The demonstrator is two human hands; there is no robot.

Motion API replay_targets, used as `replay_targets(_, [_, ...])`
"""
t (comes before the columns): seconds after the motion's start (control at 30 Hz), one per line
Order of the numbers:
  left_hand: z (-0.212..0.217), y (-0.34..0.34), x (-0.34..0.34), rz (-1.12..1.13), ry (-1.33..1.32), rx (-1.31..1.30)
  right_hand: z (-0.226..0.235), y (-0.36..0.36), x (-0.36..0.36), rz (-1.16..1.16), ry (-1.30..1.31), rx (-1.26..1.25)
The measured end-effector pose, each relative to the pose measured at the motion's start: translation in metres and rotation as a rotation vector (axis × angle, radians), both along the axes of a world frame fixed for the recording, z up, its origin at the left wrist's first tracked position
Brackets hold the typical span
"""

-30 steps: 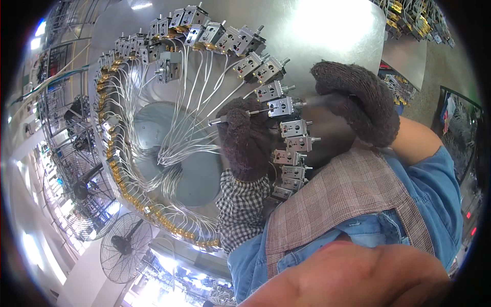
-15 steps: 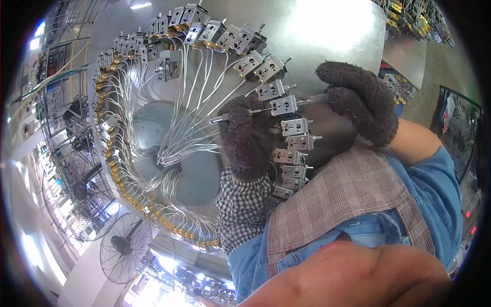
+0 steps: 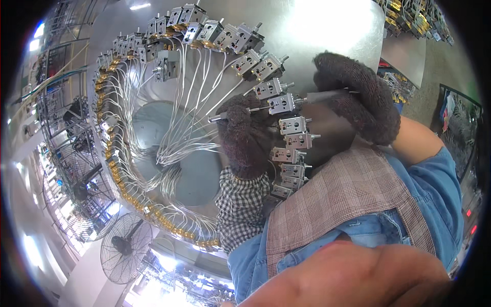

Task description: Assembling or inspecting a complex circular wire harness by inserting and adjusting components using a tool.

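Observation:
My left hand (image 3: 244,140), in a dark knit glove, is closed around a slim metal rod (image 3: 217,117). The rod's thin end reaches the side of a small silver box-shaped unit (image 3: 281,104) with a short shaft. On that unit's other side, my right hand (image 3: 360,100), also gloved, curls round a grey cylindrical piece (image 3: 322,96) close to the shaft; motion blurs it, and its far end is hidden in the glove. More silver box units (image 3: 292,125) stand in a curved row beside my left hand.
The row of units bends round the metal table (image 3: 286,30), with white wires (image 3: 176,148) gathered at the middle. Brass-coloured parts (image 3: 120,179) line the left edge. A separate unit (image 3: 166,65) stands inside the curve. A fan (image 3: 123,244) is at lower left; more wired parts (image 3: 417,20) lie at upper right.
My right hand has shifted slightly, its fingers a little looser, and the grey piece has turned and blurred. The nearby units have moved a touch left. My left hand stays nearly in place.

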State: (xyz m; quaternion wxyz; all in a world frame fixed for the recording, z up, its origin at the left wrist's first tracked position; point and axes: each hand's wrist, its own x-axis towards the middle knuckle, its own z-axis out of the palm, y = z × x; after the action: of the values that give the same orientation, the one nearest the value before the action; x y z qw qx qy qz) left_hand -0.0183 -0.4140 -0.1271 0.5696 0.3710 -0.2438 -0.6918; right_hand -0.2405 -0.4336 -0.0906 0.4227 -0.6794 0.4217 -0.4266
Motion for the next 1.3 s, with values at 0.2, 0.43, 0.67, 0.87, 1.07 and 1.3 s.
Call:
replay_targets(0.2, [0.002, 0.002, 0.000, 0.063, 0.015, -0.001, 0.002, 0.001, 0.000, 0.021, 0.118, 0.110])
replay_targets(0.43, [-0.003, 0.000, 0.003, 0.042, 0.092, 0.006, 0.014, -0.004, 0.001, -0.011, -0.053, 0.449])
replay_targets(0.67, [0.001, 0.003, 0.000, 0.102, 0.020, 0.033, -0.006, 0.002, 0.002, 0.003, -0.049, 0.228])
replay_targets(0.87, [0.001, 0.000, -0.003, 0.181, 0.067, 0.050, 0.007, 0.004, 0.003, -0.041, -0.063, 0.378])
replay_targets(1.07, [0.007, -0.002, -0.003, 0.137, 0.140, 0.089, 0.013, 0.003, 0.003, -0.011, 0.079, 0.119])
replay_targets(1.3, [0.011, -0.002, -0.005, 0.139, 0.088, 0.112, 0.009, -0.001, -0.003, 0.050, 0.186, 0.078])
